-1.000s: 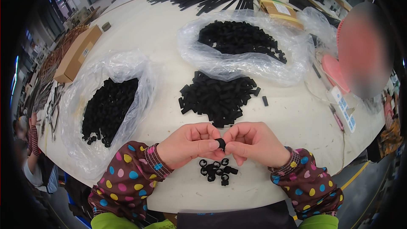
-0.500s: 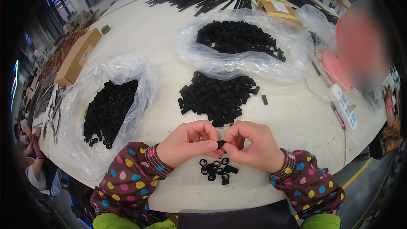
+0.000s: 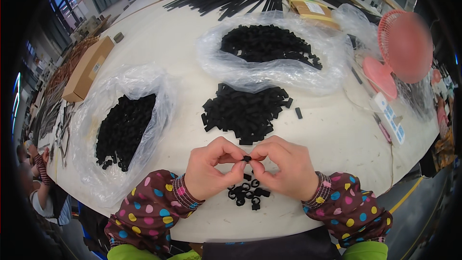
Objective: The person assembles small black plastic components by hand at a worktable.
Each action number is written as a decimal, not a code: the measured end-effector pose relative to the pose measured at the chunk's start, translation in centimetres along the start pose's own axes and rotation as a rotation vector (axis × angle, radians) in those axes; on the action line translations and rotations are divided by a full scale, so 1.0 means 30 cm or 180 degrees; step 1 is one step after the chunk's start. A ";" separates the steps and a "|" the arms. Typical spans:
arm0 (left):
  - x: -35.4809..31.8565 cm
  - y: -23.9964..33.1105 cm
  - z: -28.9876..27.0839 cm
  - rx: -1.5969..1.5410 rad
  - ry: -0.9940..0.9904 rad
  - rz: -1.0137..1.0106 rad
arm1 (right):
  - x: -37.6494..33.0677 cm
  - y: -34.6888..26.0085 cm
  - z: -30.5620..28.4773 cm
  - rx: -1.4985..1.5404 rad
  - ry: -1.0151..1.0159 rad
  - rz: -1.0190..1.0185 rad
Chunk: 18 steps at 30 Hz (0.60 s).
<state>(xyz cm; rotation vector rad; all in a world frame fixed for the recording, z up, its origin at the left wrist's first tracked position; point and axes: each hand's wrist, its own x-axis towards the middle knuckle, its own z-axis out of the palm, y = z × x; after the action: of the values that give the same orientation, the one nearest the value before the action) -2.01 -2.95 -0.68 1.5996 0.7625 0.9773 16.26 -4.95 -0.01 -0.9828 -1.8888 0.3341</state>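
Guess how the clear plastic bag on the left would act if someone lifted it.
The clear plastic bag would probably sag and crumple, since its thin sides are wrinkled. Lifted by one edge, it might spill its black pieces, because its mouth lies wide open.

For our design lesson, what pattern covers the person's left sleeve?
The left sleeve is brown with blue, yellow and pink dots, clearest in the head view.

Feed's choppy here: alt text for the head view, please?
Left hand and right hand together pinch a small black piece above a white table. Nearer the person lie small black loops; beyond the hands is a heap of black pieces, with more in a far clear bag and a left clear bag.
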 end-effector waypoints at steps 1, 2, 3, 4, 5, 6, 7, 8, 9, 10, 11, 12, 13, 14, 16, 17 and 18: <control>-0.002 -0.001 0.000 0.0233 0.0036 0.0080 | 0.001 0.000 0.001 -0.0059 -0.0014 -0.0015; -0.002 -0.001 -0.001 0.0233 0.0036 0.0077 | 0.001 0.001 0.002 -0.0057 -0.0015 -0.0013; -0.002 0.000 -0.001 0.0554 0.0008 0.0263 | 0.002 0.003 0.002 -0.0072 0.0016 -0.0047; -0.002 0.001 -0.001 0.0875 -0.0021 0.0449 | 0.002 0.004 0.003 -0.0087 0.0048 -0.0082; 0.000 0.005 -0.001 0.0871 -0.0025 0.0448 | 0.003 0.005 0.002 -0.0090 0.0049 -0.0077; 0.002 0.010 -0.001 0.1041 -0.0076 0.0619 | 0.004 0.004 0.001 -0.0157 0.0105 -0.0080; 0.005 0.013 -0.001 0.1210 -0.0127 0.0790 | 0.005 0.004 0.001 -0.0226 0.0161 -0.0083; 0.006 0.016 0.000 0.1211 -0.0131 0.0791 | 0.003 0.004 0.004 -0.0226 0.0164 -0.0082; 0.007 0.018 0.003 0.1294 -0.0103 0.0845 | 0.000 0.006 0.008 -0.0278 0.0190 -0.0093; 0.007 0.020 0.004 0.1377 -0.0075 0.0899 | -0.003 0.006 0.010 -0.0329 0.0216 -0.0105; 0.005 0.019 0.004 0.1382 -0.0071 0.0900 | -0.003 0.003 0.011 -0.0325 0.0215 -0.0111; 0.002 0.017 0.003 0.1480 0.0051 0.0923 | -0.003 -0.003 0.010 -0.0360 0.0174 -0.0150; 0.000 0.016 0.002 0.1580 0.0173 0.0946 | -0.001 -0.007 0.008 -0.0394 0.0134 -0.0191; 0.001 0.015 0.002 0.1588 0.0179 0.0946 | 0.000 -0.009 0.007 -0.0387 0.0135 -0.0197; 0.006 0.016 0.003 0.1848 0.0300 0.1317 | -0.001 -0.009 -0.002 -0.0234 -0.0080 -0.0129; 0.009 0.011 0.000 0.1846 0.0299 0.1312 | -0.001 -0.005 -0.004 -0.0232 -0.0083 -0.0125; 0.012 0.006 -0.004 0.1941 0.0310 0.1340 | 0.001 0.001 -0.007 0.0119 -0.0265 0.0119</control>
<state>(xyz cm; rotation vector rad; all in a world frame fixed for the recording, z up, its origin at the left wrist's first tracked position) -1.95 -2.63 -0.42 2.3212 0.8600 1.1968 16.44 -4.93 0.09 -0.9935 -1.9342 0.4367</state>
